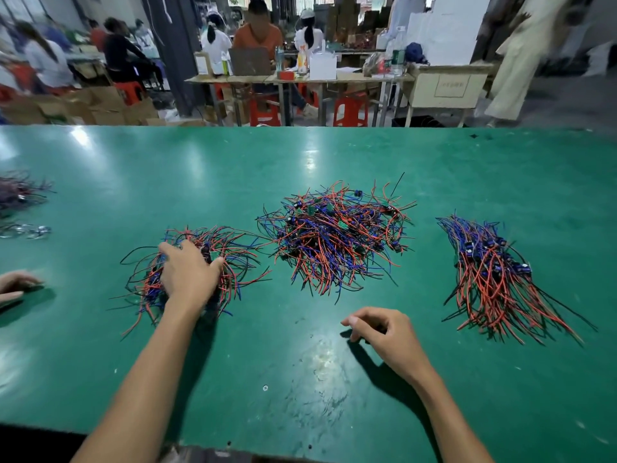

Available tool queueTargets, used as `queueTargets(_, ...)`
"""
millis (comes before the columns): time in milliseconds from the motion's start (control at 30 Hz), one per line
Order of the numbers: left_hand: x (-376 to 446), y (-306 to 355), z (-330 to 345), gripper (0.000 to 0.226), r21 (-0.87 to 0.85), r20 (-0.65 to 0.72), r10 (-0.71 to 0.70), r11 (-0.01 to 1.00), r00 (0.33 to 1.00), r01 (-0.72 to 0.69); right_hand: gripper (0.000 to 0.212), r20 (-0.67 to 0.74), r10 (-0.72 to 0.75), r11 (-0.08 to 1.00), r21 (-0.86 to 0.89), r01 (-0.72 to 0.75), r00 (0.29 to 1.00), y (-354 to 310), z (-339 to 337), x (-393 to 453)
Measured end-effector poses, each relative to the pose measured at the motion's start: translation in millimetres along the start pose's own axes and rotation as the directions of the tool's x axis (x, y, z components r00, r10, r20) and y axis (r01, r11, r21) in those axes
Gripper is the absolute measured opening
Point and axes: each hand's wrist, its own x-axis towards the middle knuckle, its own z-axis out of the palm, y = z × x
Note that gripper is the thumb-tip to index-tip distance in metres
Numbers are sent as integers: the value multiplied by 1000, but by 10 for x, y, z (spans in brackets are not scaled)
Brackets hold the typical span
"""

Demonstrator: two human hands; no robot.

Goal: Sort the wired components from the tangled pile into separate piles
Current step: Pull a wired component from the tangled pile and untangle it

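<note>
Our left hand [190, 270] pressed, fingers spread, on the left wire pile [197, 265] — our right hand [379, 330] hung loosely curled, holding nothing.

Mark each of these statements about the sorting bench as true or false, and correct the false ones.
1. The left hand rests on the left pile of wires. True.
2. The right hand grips a bundle of wires. False: it hovers loosely curled over the bare green table, holding nothing visible.
3. The right pile lies with its wires roughly aligned. True.
4. The middle pile is neatly combed straight. False: it is a tangle.
5. The three piles touch each other. False: table shows between them.
</note>
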Motion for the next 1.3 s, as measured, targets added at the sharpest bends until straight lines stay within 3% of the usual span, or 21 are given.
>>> queueTargets(67, -107, 19, 60, 56, 15, -141, 48, 999, 989, -46, 12, -61, 48, 998, -39, -51, 997, 24, 28, 81)
queueTargets(167, -319, 191, 129, 37, -182, -271, 160, 960, 949, -213, 22, -258, 135, 957, -214, -193, 957, -7, 57, 306)
queueTargets(233, -578, 337, 258, 26, -263, -306, 290, 890, 907, -373, 37, -409, 137, 916, -296, -273, 902, -24, 50, 460)
queueTargets(300, -863, 421, 462, 23, -317, -253, 388, 832, 886, -455, 53, -447, 151, 888, -330, -320, 882, -26, 42, 583)
queueTargets(400, -1098, 448, 765, 27, -422, -115, 361, 826, 925, -375, 55, -405, 155, 857, -399, -327, 901, 8, 23, 715)
queueTargets(500, -1205, 554, 880, 27, -479, -78, 367, 802, 927, -358, 43, -419, 204, 944, -155, -292, 884, 16, -17, 778)
queueTargets(667, -1160, 704, 868, 16, -538, 153, 125, 843, 980, -23, 25, -448, 176, 984, 53, -170, 877, 2, -14, 745)
queueTargets(733, -1148, 735, 837, 7, -686, 143, 85, 726, 986, 38, 25, -448, 178, 971, 224, -83, 876, -7, -29, 698)
queueTargets(800, -1210, 747, 828, 13, -824, 165, 111, 561, 980, 75, 26, -402, 130, 959, 284, -11, 907, 5, -55, 613)
queueTargets(900, -1295, 774, 820, 23, -898, 297, 216, 394, 930, 195, 17, -245, 17, 941, 331, 67, 969, 11, -58, 445)
queueTargets(1000, -1242, 834, 754, 25, -888, 453, 269, 218, 850, 404, 15, -81, -49, 933, 352, 75, 996, 15, -36, 287)
queueTargets(1100, -1179, 781, 735, 21, -876, 481, 303, 153, 823, 457, 12, 116, -106, 961, 267, 72, 988, 23, 30, 179)
queueTargets(1167, -1169, 713, 741, 31, -877, 480, 331, 145, 813, 458, 26, 193, -115, 972, 226, 70, 975, 7, 35, 168)
queueTargets(1233, -1165, 653, 744, 35, -873, 486, 368, 163, 793, 460, 38, 190, -117, 960, 274, 61, 975, -24, 14, 176)
queueTargets(1300, -1165, 605, 743, 33, -867, 495, 411, 178, 766, 465, 44, 96, -62, 950, 309, 29, 993, -32, 7, 205)
